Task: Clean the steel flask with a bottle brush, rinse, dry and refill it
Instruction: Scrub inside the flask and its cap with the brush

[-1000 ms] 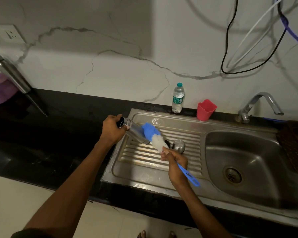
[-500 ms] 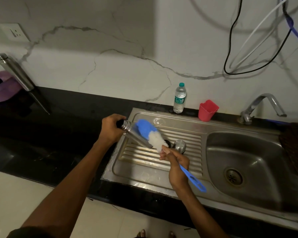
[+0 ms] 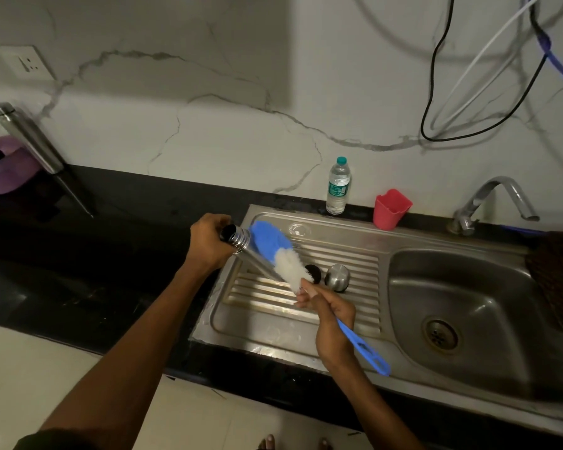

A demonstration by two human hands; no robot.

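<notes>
The flask (image 3: 252, 254) is held over the ribbed draining board of the sink (image 3: 306, 316), tilted, with its open threaded mouth up and to the left and its body slanting down to the right. The left hand (image 3: 208, 243) wraps the neck just below the mouth, fingers closed around the metal. The right hand (image 3: 333, 319) pinches the brush (image 3: 283, 254) on its blue handle, close under the bristles, with the rest of the handle trailing past the wrist. The blue and white bristle head lies along the outside of the flask wall, touching it; it is not in the mouth.

The flask is thin, rigid steel, so it should take a firm squeeze without denting, and with no cap on it is probably light. Its polished wall looks slick and likely gets more so when wet, so the threaded neck, where the ridges give purchase, seems the safer place to hold. The bristles are soft and will bend to the curve; the thin plastic handle may flex, so gripping near the head gives better control.

2 round parts, 1 steel cap (image 3: 337, 277) and 1 dark piece (image 3: 315, 273), sit on the draining board just beside the brush. A plastic bottle (image 3: 338, 186) and a red cup (image 3: 391, 209) stand at the back edge.
</notes>
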